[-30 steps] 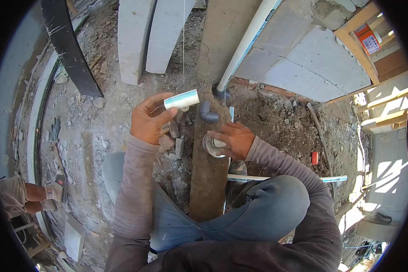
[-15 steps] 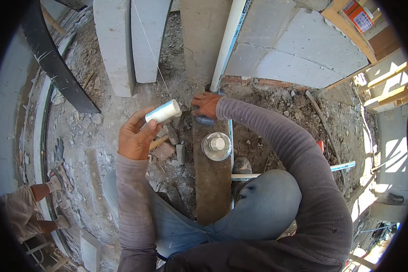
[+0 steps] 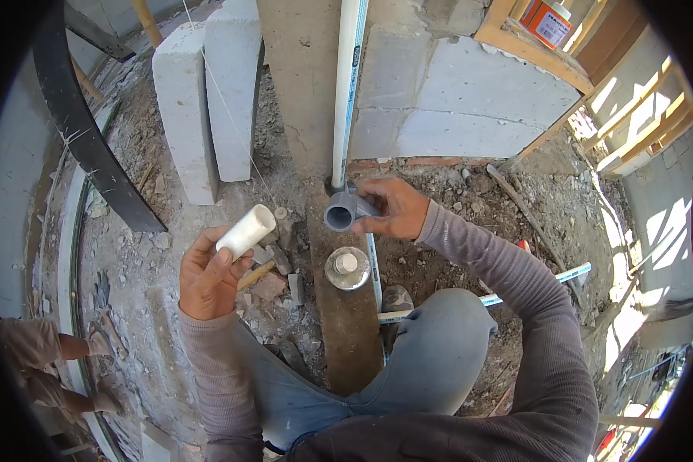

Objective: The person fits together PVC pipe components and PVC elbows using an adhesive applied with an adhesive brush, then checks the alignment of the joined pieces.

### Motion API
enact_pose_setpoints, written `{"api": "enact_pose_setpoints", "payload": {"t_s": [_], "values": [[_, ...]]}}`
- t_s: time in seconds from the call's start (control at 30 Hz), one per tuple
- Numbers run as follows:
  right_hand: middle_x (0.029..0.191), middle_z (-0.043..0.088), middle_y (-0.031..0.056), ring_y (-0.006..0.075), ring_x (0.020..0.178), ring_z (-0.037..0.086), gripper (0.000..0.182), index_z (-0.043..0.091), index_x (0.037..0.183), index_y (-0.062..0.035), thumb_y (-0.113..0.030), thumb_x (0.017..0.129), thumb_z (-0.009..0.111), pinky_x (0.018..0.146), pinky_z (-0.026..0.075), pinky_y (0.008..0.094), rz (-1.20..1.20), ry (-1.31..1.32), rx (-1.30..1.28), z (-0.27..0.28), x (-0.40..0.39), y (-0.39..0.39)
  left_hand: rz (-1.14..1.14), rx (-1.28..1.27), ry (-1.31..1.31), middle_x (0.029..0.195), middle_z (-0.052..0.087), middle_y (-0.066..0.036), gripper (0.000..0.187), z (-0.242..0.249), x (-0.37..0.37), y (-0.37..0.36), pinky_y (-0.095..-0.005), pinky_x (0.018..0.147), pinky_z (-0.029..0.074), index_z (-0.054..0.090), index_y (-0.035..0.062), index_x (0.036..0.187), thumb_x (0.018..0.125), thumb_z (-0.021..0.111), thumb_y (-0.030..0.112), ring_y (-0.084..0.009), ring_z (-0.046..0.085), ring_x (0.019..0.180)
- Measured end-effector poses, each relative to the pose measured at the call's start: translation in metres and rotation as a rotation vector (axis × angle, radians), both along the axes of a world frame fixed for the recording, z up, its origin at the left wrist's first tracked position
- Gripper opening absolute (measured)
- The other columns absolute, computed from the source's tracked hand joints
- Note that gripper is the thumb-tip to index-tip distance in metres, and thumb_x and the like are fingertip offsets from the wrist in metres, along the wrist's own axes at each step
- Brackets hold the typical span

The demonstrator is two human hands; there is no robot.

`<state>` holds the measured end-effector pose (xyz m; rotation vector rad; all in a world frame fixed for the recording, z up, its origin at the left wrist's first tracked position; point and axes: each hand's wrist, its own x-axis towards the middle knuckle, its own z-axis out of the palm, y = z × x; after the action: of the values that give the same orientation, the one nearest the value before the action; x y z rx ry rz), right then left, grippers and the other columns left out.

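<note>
My left hand (image 3: 205,285) is closed around a short piece of white PVC pipe (image 3: 245,235), its open end tilted up and away from me. In my right hand (image 3: 399,208) is a grey elbow-like pipe fitting (image 3: 356,205), gripped between thumb and fingers, with one round socket facing me. The two pieces are apart, the pipe to the left of the fitting. Just beyond the fitting, a long white pipe (image 3: 349,100) with a blue printed stripe stands against the wall. Below the fitting, a round clear container with a white cap (image 3: 346,266) rests on a plank (image 3: 346,323).
A hammer-like tool with a wooden handle (image 3: 256,275) lies among rubble left of the plank. Another white pipe (image 3: 574,272) crosses the ground at right. Pale blocks (image 3: 186,115) stand at the back left. Another person's legs (image 3: 50,339) show at far left.
My right hand has raised the grey fitting from near the foot of the standing pipe and turned its socket toward me. My left hand has turned the pipe piece. The view has shifted.
</note>
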<state>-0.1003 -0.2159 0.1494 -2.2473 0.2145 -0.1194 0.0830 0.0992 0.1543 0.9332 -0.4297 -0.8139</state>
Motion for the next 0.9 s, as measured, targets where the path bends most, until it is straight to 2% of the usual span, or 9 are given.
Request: {"api": "enact_pose_setpoints", "payload": {"t_s": [0.2,0.27,0.33,0.37,0.5,0.6,0.73,0.8,0.9], "values": [[0.081,0.067,0.0098,0.02,0.072,0.062,0.047,0.06,0.099,0.0017,-0.032,0.08,0.088,0.067,0.052,0.0368,-0.094,-0.125,0.052,0.053,-0.036,0.034,0.0,-0.052,-0.06,0.113,0.072,-0.02,0.03,0.027,-0.044,0.022,-0.0338,0.084,0.063,0.061,-0.005,0.121,0.097,0.07,0.009,-0.0251,0.074,0.094],[0.081,0.068,0.009,0.0197,0.074,0.064,0.045,0.058,0.102,0.0008,-0.027,0.082,0.086,0.066,0.053,0.0354,-0.093,-0.239,0.095,0.068,-0.05,0.053,0.057,0.038,-0.119,0.109,0.071,-0.016,0.04,0.039,-0.059,0.028,-0.0287,0.081,0.063,0.06,-0.0039,0.119,0.092,0.078,0.021,-0.0206,0.073,0.09],[0.096,0.07,0.0125,0.0186,0.083,0.069,0.041,0.054,0.11,-0.0007,-0.016,0.085,0.081,0.067,0.058,0.0327,-0.117,-0.042,0.713,0.096,-0.067,0.08,0.039,0.13,-0.261,0.11,0.072,-0.018,0.042,0.049,-0.068,0.035,-0.0298,0.083,0.063,0.061,-0.0041,0.118,0.091,0.08,0.023,-0.0208,0.073,0.093],[0.112,0.067,0.0182,0.0181,0.094,0.071,0.05,0.052,0.128,0.0029,-0.008,0.086,0.077,0.067,0.061,0.0314,-0.085,-0.034,0.812,0.096,-0.071,0.088,0.037,0.15,-0.296,0.111,0.073,-0.019,0.041,0.056,-0.072,0.039,-0.0315,0.085,0.061,0.061,-0.0056,0.12,0.092,0.079,0.018,-0.0208,0.072,0.095],[0.116,0.064,0.0176,0.0172,0.088,0.068,0.077,0.036,0.156,0.0041,-0.009,0.091,0.075,0.066,0.058,0.0294,-0.082,-0.339,1.206,0.082,-0.08,0.134,0.043,0.153,-0.389,0.119,0.07,-0.015,0.036,0.064,-0.08,0.051,-0.0326,0.094,0.057,0.062,-0.0054,0.127,0.094,0.075,0.003,-0.02,0.068,0.11],[0.108,0.066,0.015,0.015,0.084,0.066,0.065,0.046,0.147,0.0031,-0.02,0.095,0.077,0.065,0.056,0.0278,-0.006,-0.437,1.468,0.077,-0.083,0.155,0.096,0.136,-0.473,0.12,0.07,-0.015,0.036,0.063,-0.084,0.056,-0.0325,0.097,0.055,0.063,-0.0053,0.127,0.094,0.076,0.002,-0.0196,0.068,0.111],[0.098,0.068,0.0132,0.0146,0.079,0.067,0.056,0.049,0.136,0.001,-0.029,0.097,0.076,0.063,0.054,0.0276,-0.231,-0.413,1.218,0.071,-0.083,0.169,0.106,0.141,-0.487,0.12,0.07,-0.014,0.035,0.061,-0.086,0.066,-0.0327,0.097,0.055,0.065,-0.005,0.126,0.094,0.076,0.001,-0.0196,0.067,0.112],[0.091,0.068,0.0126,0.0158,0.072,0.068,0.041,0.048,0.124,-0.0015,-0.027,0.101,0.07,0.062,0.054,0.0286,-0.318,-0.452,0.817,0.067,-0.08,0.178,0.103,0.12,-0.544,0.12,0.069,-0.013,0.035,0.059,-0.086,0.07,-0.033,0.097,0.055,0.065,-0.0046,0.126,0.093,0.076,0.0,-0.0194,0.067,0.112],[0.093,0.068,0.0147,0.0163,0.068,0.069,0.033,0.045,0.121,-0.0016,-0.022,0.103,0.064,0.059,0.054,0.0287,-0.286,-0.475,0.786,0.066,-0.078,0.183,0.088,0.135,-0.538,0.119,0.07,-0.013,0.035,0.053,-0.086,0.073,-0.0328,0.097,0.054,0.065,-0.0045,0.126,0.093,0.075,-0.001,-0.0192,0.067,0.111]]}}
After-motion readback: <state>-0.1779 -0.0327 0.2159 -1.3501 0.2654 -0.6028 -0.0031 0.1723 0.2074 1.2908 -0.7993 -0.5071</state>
